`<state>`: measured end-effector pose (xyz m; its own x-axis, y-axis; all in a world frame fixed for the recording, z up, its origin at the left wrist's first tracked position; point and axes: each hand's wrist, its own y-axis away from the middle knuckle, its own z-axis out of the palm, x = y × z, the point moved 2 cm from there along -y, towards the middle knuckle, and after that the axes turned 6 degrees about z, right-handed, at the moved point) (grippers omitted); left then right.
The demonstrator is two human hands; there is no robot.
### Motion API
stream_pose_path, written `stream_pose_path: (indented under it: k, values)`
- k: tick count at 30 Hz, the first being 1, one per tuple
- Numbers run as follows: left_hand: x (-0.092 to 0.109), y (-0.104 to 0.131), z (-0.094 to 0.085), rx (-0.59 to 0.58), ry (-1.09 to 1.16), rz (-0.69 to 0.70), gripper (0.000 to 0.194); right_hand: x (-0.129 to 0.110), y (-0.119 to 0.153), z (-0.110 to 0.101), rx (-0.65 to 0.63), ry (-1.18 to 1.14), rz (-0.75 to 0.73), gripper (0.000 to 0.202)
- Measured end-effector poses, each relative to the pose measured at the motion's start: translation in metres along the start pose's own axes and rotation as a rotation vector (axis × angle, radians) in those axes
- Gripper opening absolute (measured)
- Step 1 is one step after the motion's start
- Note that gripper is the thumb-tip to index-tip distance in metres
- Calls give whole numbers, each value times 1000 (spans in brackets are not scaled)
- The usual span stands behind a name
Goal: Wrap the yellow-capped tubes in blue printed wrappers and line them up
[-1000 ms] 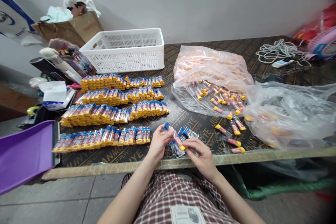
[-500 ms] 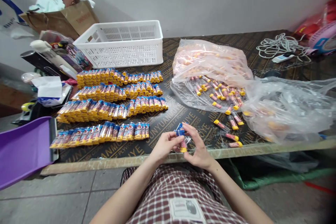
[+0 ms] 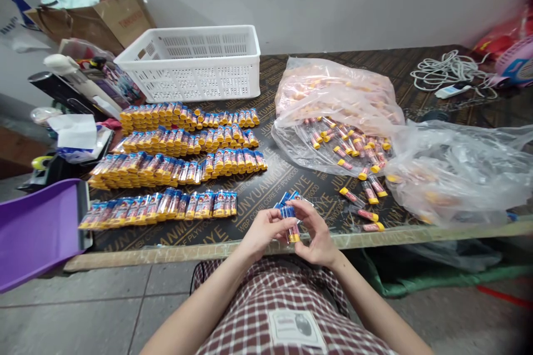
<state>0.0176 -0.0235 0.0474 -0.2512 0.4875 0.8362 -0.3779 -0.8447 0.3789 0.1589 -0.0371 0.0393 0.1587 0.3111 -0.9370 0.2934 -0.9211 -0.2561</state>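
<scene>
A small clear tube (image 3: 293,229) with a yellow end and a blue-topped printed wrap stands tilted between my two hands at the table's front edge. My left hand (image 3: 263,234) pinches it, thumb across its front. My right hand (image 3: 315,234) curls round its other side, fingertips at the upper end and thumb near the yellow end. Just behind the fingers lie blue and white printed labels (image 3: 298,197), partly hidden. To the right, several loose tubes (image 3: 353,198) with yellow ends and no blue wrap lie near a clear plastic bag (image 3: 333,86) full of such tubes.
Rows of blue-and-yellow wrapped tubes (image 3: 179,169) are stacked on the left. A white plastic basket (image 3: 204,80) stands behind them. A purple dustpan (image 3: 41,233) juts out at the left edge. Crumpled plastic (image 3: 462,172) and a coiled white cable (image 3: 447,75) are on the right.
The tube has turned slightly in my hands, and more of its blue wrap and yellow end shows. More of the labels behind shows too. The camera view has shifted slightly.
</scene>
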Motion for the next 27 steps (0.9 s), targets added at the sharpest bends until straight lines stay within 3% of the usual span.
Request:
stream_pose_path:
  k: [13,18,21,24,27]
  values:
    - [0,2,0,8,11,0,40,0,1,5,38,-11,-8,81]
    - [3,3,-7,22,-30,29,39,0,-2,8,-22,13,49,82]
    - [19,7,-35,171,-220,122,39,5,-5,-3,-39,108,93,85]
    - [47,25,-84,474,-544,261,41,16,-7,-24,93,203,134,79]
    - [70,46,-130,727,-945,268,45,26,-7,-43,198,267,148,67]
